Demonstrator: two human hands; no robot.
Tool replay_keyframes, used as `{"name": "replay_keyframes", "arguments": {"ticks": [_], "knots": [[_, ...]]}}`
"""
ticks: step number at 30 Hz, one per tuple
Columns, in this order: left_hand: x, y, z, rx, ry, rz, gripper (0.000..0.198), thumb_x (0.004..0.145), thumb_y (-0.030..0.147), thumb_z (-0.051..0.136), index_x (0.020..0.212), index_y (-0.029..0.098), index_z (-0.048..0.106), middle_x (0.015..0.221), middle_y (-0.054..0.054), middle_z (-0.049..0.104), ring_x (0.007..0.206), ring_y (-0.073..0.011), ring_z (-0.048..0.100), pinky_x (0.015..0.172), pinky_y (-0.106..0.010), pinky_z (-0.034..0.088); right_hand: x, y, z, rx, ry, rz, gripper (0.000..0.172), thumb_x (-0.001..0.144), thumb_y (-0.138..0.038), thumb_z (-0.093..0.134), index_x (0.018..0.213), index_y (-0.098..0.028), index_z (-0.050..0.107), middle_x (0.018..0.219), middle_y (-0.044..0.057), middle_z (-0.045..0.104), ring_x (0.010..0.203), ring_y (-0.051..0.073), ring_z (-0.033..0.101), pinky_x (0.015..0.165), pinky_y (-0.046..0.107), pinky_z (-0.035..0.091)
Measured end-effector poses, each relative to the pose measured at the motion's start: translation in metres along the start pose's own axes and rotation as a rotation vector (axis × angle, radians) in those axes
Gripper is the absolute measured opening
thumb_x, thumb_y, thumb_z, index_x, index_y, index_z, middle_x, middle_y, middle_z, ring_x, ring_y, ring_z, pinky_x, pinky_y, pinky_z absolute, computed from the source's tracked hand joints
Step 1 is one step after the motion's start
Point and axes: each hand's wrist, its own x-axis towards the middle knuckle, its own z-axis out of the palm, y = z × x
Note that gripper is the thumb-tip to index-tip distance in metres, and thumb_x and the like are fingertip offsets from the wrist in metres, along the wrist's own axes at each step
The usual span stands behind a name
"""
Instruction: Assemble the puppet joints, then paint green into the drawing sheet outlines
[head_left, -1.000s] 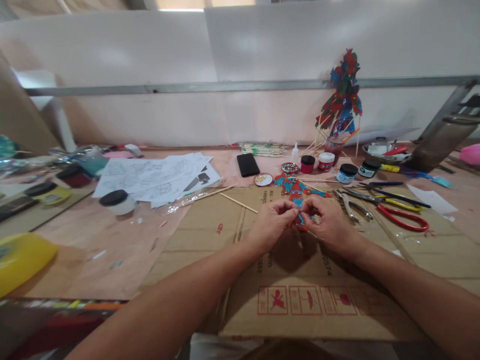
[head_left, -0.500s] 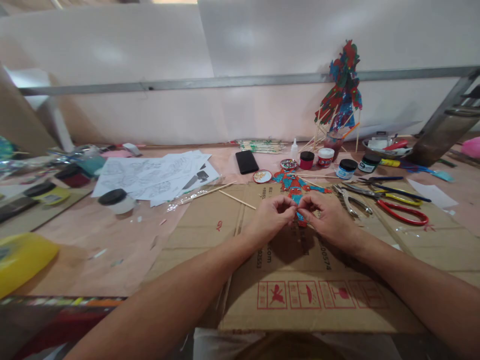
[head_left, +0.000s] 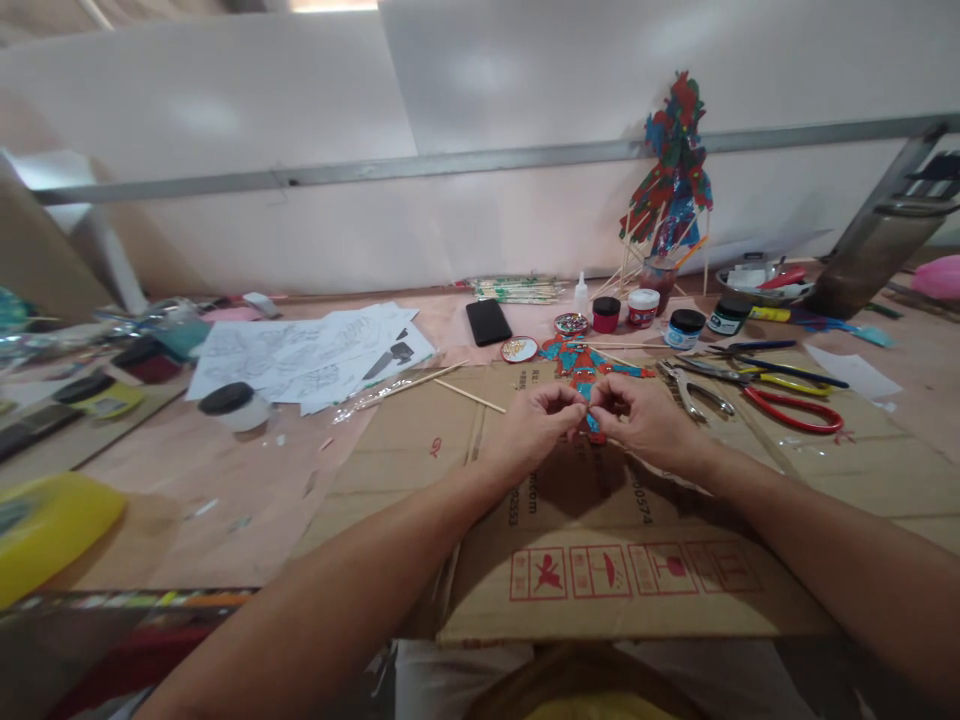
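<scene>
A flat red-and-blue jointed puppet (head_left: 583,380) lies on the cardboard sheet (head_left: 570,620), its upper part pointing away from me. My left hand (head_left: 551,420) pinches at its lower part from the left, thumb against forefinger. From the right, my right hand (head_left: 637,420) closes in the same kind of pinch, the fingertips of both hands almost meeting. Between them a strip of the puppet shows; the exact spot gripped is hidden by the fingers. Just beyond the puppet are a small dish of beads (head_left: 519,349) and a dish of coloured bits (head_left: 571,324).
Pliers with red handles (head_left: 795,410) and silver nippers (head_left: 697,390) lie to the right. Paint jars (head_left: 684,328), a glue bottle (head_left: 581,293) and a phone (head_left: 488,322) stand or lie behind. Drawings (head_left: 307,350), sticks (head_left: 471,395) and a white jar (head_left: 234,405) are at the left.
The view has shifted slightly, so the scene sits a little differently in it. Both hands keep pinching over the puppet's lower part, with only small finger movements.
</scene>
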Motion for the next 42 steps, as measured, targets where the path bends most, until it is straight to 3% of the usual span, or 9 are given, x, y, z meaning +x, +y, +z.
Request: {"name": "replay_keyframes", "arguments": {"ticks": [8, 12, 15, 25, 33, 37, 42], "knots": [[-0.001, -0.004, -0.002, 0.135, 0.015, -0.044, 0.025, 0.073, 0.041, 0.074, 0.071, 0.017, 0.068, 0.060, 0.001, 0.064, 0.056, -0.0117, 0.055, 0.057, -0.023, 0.045, 0.009, 0.000, -0.039, 0.020, -0.018, 0.021, 0.012, 0.080, -0.030, 0.056, 0.074, -0.019, 0.054, 0.066, -0.003, 0.052, 0.059, 0.010, 0.043, 0.054, 0.023, 0.034], [0.003, -0.011, -0.005, 0.153, 0.031, -0.028, 0.020, 0.074, 0.037, 0.072, 0.078, 0.017, 0.071, 0.065, 0.000, 0.067, 0.057, -0.0119, 0.057, 0.058, -0.023, 0.046, 0.009, 0.004, -0.042, -0.021, -0.047, 0.017, 0.012, 0.080, -0.030, 0.055, 0.075, -0.019, 0.055, 0.066, -0.004, 0.052, 0.058, 0.009, 0.042, 0.054, 0.023, 0.034], [0.006, -0.013, -0.010, 0.242, 0.047, 0.061, 0.013, 0.075, 0.031, 0.069, 0.078, 0.018, 0.073, 0.072, -0.001, 0.070, 0.064, -0.0137, 0.061, 0.064, -0.025, 0.049, 0.009, 0.008, -0.039, -0.036, -0.082, 0.012, 0.012, 0.081, -0.030, 0.055, 0.076, -0.019, 0.056, 0.067, -0.003, 0.054, 0.060, 0.010, 0.044, 0.056, 0.024, 0.036], [0.008, -0.019, -0.016, 0.824, -0.268, 0.287, 0.019, 0.077, 0.016, 0.068, 0.092, 0.024, 0.076, 0.094, -0.005, 0.070, 0.093, -0.0234, 0.064, 0.088, -0.035, 0.048, 0.008, 0.022, -0.033, -0.190, -0.270, 0.088, 0.009, 0.079, -0.018, 0.053, 0.072, -0.020, 0.059, 0.067, 0.000, 0.062, 0.060, 0.013, 0.052, 0.054, 0.025, 0.038], [0.009, -0.023, -0.011, 0.950, -0.302, 0.355, 0.016, 0.086, 0.021, 0.066, 0.098, 0.024, 0.076, 0.105, -0.005, 0.066, 0.102, -0.0222, 0.061, 0.096, -0.034, 0.048, 0.007, 0.025, -0.030, -0.316, -0.417, 0.134, 0.011, 0.075, -0.017, 0.056, 0.066, -0.019, 0.062, 0.061, 0.000, 0.060, 0.056, 0.013, 0.049, 0.052, 0.024, 0.033], [0.007, -0.022, -0.006, 0.928, -0.234, 0.338, 0.014, 0.088, 0.021, 0.064, 0.096, 0.021, 0.076, 0.100, -0.005, 0.069, 0.096, -0.0203, 0.064, 0.092, -0.034, 0.050, 0.010, 0.023, -0.033, -0.292, -0.448, 0.189, 0.012, 0.077, -0.024, 0.055, 0.073, -0.018, 0.064, 0.070, 0.002, 0.064, 0.065, 0.015, 0.054, 0.060, 0.025, 0.037], [0.005, -0.015, 0.000, 0.578, -0.047, 0.220, 0.017, 0.087, 0.026, 0.062, 0.095, 0.020, 0.076, 0.094, -0.003, 0.076, 0.088, -0.0192, 0.068, 0.086, -0.033, 0.051, 0.011, 0.014, -0.037, -0.075, -0.418, 0.200, 0.017, 0.078, -0.033, 0.053, 0.080, -0.019, 0.063, 0.075, 0.001, 0.063, 0.070, 0.016, 0.055, 0.064, 0.026, 0.041]]}}
